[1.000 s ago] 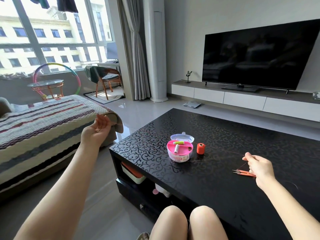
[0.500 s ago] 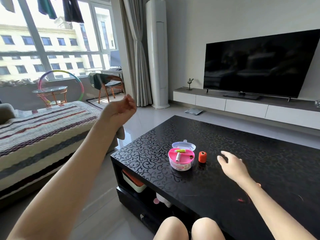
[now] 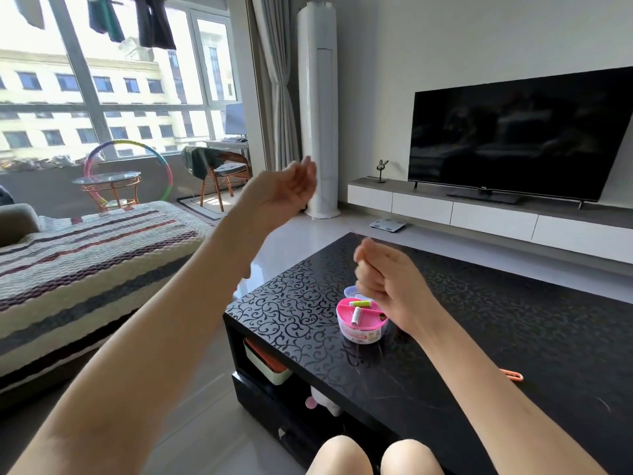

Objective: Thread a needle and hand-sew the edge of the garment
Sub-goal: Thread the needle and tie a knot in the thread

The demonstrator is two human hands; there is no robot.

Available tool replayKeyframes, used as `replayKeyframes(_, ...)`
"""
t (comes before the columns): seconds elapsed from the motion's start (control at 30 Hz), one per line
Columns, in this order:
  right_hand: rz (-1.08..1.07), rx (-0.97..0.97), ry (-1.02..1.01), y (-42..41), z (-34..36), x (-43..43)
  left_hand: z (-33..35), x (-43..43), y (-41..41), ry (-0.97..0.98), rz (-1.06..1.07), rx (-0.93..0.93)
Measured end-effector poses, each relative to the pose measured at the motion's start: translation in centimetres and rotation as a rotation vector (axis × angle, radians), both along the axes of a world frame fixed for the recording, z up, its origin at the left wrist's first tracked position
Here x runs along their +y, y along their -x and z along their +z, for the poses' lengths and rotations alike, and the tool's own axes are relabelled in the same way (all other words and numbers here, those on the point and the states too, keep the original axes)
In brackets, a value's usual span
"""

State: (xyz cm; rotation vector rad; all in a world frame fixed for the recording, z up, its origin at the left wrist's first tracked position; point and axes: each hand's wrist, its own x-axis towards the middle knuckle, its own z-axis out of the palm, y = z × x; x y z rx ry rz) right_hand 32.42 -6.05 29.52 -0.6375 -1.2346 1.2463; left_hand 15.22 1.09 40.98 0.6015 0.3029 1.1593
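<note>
Your hands are apart. Your right hand (image 3: 387, 279) is up over the table (image 3: 513, 320), just above the pink sewing box (image 3: 359, 334). Its fingers are curled and pinch a thin dark thread (image 3: 355, 236) that pokes up out of the top of your fist. Your left hand (image 3: 284, 190) is held higher and off to the left, out past the table edge. Its fingers are bent a little. I cannot tell if it holds the other end of the thread. I cannot see a needle; it would be too small to spot. No garment shows here.

The thread will feel like almost nothing. It is very light, soft and floppy, and it will slip away if you let go. I think it helps to pinch it close to the tip, so that only a short bit sticks out and stays straight for the needle's hole.

You have lots of open air in front of you and to your left to pull the thread long. Mind the sewing box right under your right hand, and the orange snips (image 3: 512, 375) that lie near your right arm. The table's near edge is close to your knees.
</note>
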Motion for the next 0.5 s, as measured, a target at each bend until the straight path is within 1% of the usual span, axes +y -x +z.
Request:
replayKeyframes(0.23,-0.087,-0.184,0.211,-7.4,-7.8,-3.4,-5.7,4.8,7.9,0.282,0.261,-0.237)
replayKeyframes(0.33,-0.143,-0.252,0.269,-10.8,-9.3,-4.7,-9.4,6.4,12.5,0.387,0.419,-0.282)
replayKeyframes(0.4,-0.199,-0.299,0.301,-12.7,-9.6,-5.4,-12.3,6.7,15.4,0.444,0.533,-0.209)
replayKeyframes(0.47,-0.232,-0.348,0.316,-13.8,-9.5,-5.7,-15.4,6.7,18.0,0.495,0.630,-0.068)
replayKeyframes(0.5,-0.243,-0.378,0.318,-14.1,-9.3,-5.7,-17.0,6.6,18.9,0.523,0.668,0.037)
